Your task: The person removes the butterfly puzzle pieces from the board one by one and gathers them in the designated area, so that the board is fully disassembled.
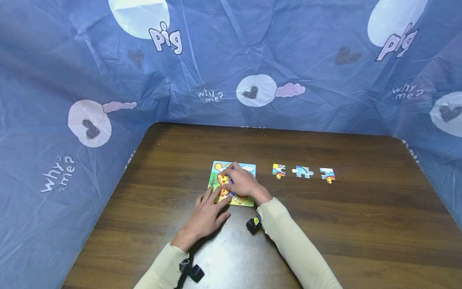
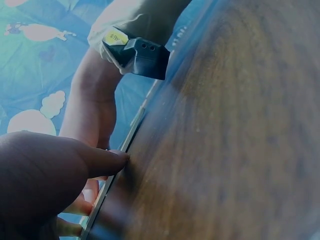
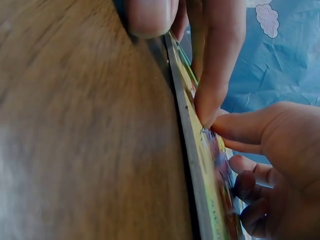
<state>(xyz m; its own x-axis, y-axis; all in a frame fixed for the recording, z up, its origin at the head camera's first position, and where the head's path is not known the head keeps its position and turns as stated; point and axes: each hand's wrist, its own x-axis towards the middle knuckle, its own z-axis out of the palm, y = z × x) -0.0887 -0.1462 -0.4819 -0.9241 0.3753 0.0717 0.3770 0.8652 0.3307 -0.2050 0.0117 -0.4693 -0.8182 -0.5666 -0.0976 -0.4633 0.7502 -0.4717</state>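
Note:
In the head view a small square picture board [image 1: 236, 202] lies on the table, showing a sun, a green hill and a red and yellow figure with dots. My left hand [image 1: 205, 216] rests at its lower left, fingers fairly straight, fingertips on the board and thumb beside the near edge. Over the board's middle is my right hand [image 1: 243, 182], fingers bent and thumb down on the picture. In the right wrist view the right thumb [image 3: 240, 126] meets the left hand's fingertip [image 3: 209, 102] at the board's surface. Whether the right fingers pinch a piece is hidden.
To the right of the board lie three loose jigsaw pieces: a left one [image 1: 279, 170], a middle one [image 1: 302, 171] and a right one [image 1: 327, 174], each with rainbow colours. A printed blue sheet [image 1: 216, 60] hangs behind the brown wooden table [image 1: 361, 224].

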